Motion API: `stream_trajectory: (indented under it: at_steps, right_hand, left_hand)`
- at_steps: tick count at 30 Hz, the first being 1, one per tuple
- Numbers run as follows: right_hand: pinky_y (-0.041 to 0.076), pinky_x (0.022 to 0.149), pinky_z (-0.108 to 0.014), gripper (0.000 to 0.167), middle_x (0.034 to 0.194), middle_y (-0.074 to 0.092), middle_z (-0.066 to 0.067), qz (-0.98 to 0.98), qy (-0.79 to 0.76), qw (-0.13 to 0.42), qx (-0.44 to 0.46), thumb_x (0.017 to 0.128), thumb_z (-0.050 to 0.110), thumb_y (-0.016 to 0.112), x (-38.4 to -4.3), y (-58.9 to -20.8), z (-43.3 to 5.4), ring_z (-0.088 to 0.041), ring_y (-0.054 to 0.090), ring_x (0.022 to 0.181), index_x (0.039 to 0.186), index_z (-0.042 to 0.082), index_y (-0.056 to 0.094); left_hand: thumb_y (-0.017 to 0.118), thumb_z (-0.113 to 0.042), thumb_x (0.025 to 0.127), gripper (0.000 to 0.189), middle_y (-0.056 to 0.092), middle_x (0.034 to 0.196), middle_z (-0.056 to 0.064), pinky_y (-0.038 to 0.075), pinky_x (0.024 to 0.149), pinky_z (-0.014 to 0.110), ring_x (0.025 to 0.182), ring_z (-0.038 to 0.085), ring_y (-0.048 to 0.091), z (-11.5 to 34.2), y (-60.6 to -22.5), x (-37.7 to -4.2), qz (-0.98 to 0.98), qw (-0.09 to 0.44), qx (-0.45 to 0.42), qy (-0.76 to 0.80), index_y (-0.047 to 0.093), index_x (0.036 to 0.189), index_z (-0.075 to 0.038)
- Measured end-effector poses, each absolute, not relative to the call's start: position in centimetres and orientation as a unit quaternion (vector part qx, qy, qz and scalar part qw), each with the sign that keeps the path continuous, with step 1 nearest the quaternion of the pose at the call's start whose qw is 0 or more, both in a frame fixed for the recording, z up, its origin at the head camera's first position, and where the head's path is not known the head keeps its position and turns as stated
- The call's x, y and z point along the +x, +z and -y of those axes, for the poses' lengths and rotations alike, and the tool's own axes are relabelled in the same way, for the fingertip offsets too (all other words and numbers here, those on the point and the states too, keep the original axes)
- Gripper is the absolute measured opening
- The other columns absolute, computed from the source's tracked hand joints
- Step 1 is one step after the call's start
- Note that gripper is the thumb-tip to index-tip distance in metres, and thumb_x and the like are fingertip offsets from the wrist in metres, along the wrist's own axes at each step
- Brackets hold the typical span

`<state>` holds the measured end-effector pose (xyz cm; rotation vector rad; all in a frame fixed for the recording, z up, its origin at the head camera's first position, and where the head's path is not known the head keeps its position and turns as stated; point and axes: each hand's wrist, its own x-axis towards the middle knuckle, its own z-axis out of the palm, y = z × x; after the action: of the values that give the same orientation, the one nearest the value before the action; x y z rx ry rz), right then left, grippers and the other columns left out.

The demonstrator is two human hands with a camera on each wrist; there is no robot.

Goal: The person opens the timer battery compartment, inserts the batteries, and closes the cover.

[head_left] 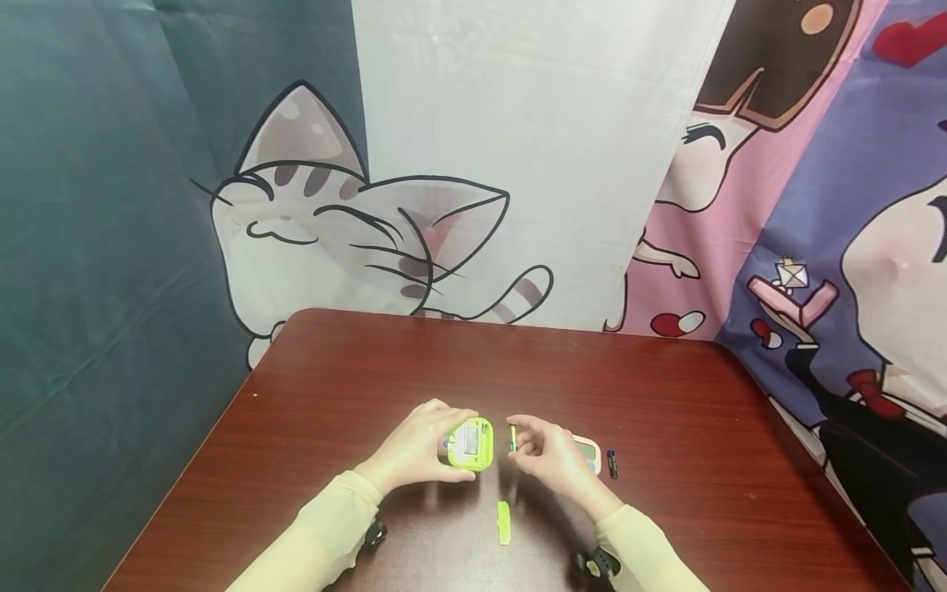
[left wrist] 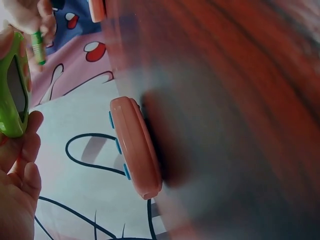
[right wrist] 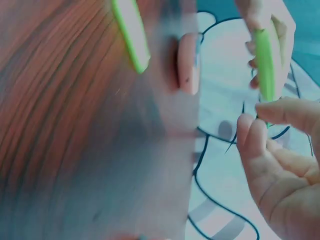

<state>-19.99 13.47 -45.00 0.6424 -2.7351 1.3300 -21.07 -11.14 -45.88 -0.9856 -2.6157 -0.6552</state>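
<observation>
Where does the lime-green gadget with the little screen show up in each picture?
Head: lime-green gadget, below centre, in the left hand.
Left wrist: lime-green gadget, upper half, against the left edge.
Right wrist: lime-green gadget, upper right, seen edge-on.
Shared landmark: the right hand, near it in every view.

Pale cream long sleeves (head_left: 320,533), small black wrist devices (head_left: 376,534), bare hands (head_left: 416,446)
</observation>
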Motion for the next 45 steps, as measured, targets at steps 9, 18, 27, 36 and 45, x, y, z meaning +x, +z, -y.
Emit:
stream_trajectory:
  at_steps: [9, 18, 27, 36, 45]
  right_hand:
    - [0.052, 0.065, -0.024, 0.047, 0.085, 0.065, -0.008, 0.824, 0.503, -0.024, 0.26, 0.074, -0.005, 0.07, -19.1, -43.8, -12.7, -0.008, 0.061, 0.073, 0.118, 0.006, 0.057]
    - [0.05, 0.061, -0.023, 0.042, 0.081, 0.061, -0.01, 0.799, 0.536, -0.024, 0.271, 0.078, -0.004, 0.07, -18.8, -43.5, -12.5, -0.008, 0.06, 0.07, 0.115, 0.004, 0.053]
    - [0.049, 0.058, -0.023, 0.039, 0.079, 0.065, -0.014, 0.801, 0.529, 0.025, 0.279, 0.081, -0.01, 0.066, -17.7, -41.8, -11.6, -0.015, 0.061, 0.068, 0.117, -0.005, 0.056]
    - [0.051, 0.058, -0.023, 0.023, 0.078, 0.071, -0.004, 0.807, 0.509, 0.11, 0.279, 0.082, 0.004, 0.07, -18.0, -43.4, -11.4, -0.008, 0.063, 0.065, 0.105, 0.005, 0.063]
    - [0.05, 0.069, -0.014, 0.023, 0.083, 0.069, -0.001, 0.808, 0.379, 0.242, 0.381, 0.074, -0.003, 0.076, -17.6, -43.5, -11.1, -0.008, 0.065, 0.073, 0.092, 0.008, 0.065]
  left_hand:
    - [0.079, -0.057, 0.062, 0.077, 0.063, 0.112, -0.017, 0.041, 0.088, 0.031, 0.096, 0.006, 0.048, 11.0, -45.7, -20.9, 0.901, 0.138, -0.34, -0.232, 0.057, 0.128, -0.023]
    - [0.08, -0.056, 0.062, 0.078, 0.063, 0.112, -0.016, 0.041, 0.088, 0.031, 0.095, 0.006, 0.048, 10.9, -45.8, -20.8, 0.897, 0.14, -0.348, -0.233, 0.057, 0.128, -0.021]
    - [0.078, -0.057, 0.063, 0.077, 0.063, 0.111, -0.016, 0.04, 0.089, 0.033, 0.096, 0.007, 0.049, 10.8, -45.6, -20.8, 0.899, 0.142, -0.348, -0.224, 0.057, 0.128, -0.022]
    - [0.079, -0.057, 0.063, 0.076, 0.063, 0.113, -0.015, 0.041, 0.088, 0.033, 0.095, 0.006, 0.049, 10.7, -45.4, -20.6, 0.897, 0.144, -0.351, -0.225, 0.058, 0.127, -0.022]
    - [0.078, -0.057, 0.064, 0.075, 0.063, 0.112, -0.016, 0.041, 0.089, 0.032, 0.095, 0.006, 0.049, 10.6, -45.3, -20.5, 0.891, 0.16, -0.364, -0.218, 0.058, 0.126, -0.022]
